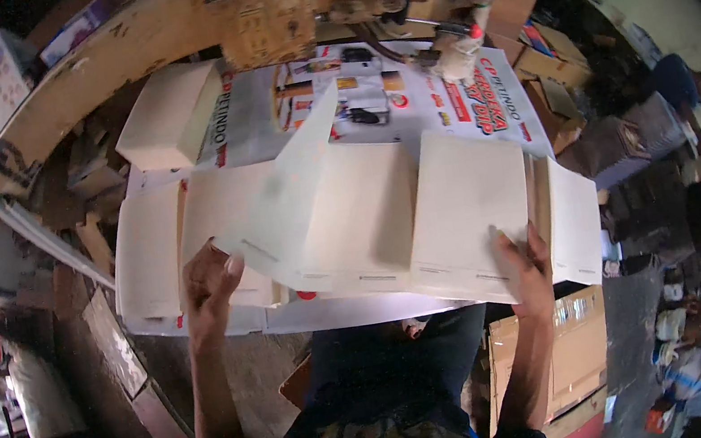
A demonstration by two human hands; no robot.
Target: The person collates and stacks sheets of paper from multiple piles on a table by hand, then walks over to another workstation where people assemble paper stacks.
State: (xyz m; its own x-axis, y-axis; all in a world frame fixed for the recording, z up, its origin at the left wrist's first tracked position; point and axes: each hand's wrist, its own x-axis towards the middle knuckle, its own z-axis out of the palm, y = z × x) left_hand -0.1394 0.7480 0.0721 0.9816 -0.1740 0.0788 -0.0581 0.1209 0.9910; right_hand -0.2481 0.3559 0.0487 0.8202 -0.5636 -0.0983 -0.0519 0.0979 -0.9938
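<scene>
Between the thumb and fingers of my left hand (212,278) is the lower left part of a thin white paper sheet (296,186). The sheet is raised and bent, its pointed upper end standing above the stacks. My right hand (528,269) touches the near right corner of a white paper stack (468,201), its thumb and fingers apart. Left of that lies another paper stack (367,207), partly covered by the raised sheet. A further stack (216,198) sits behind my left hand, with one more stack (146,258) at the far left. Right of my right hand is a narrower-looking stack (574,217).
A thick white paper block (170,117) stands at the back left on the printed banner sheet (253,116) covering the table. Behind it are a curved wooden board (110,64) and metal machine parts (381,1). A cardboard box (556,351) stands below the table's right side.
</scene>
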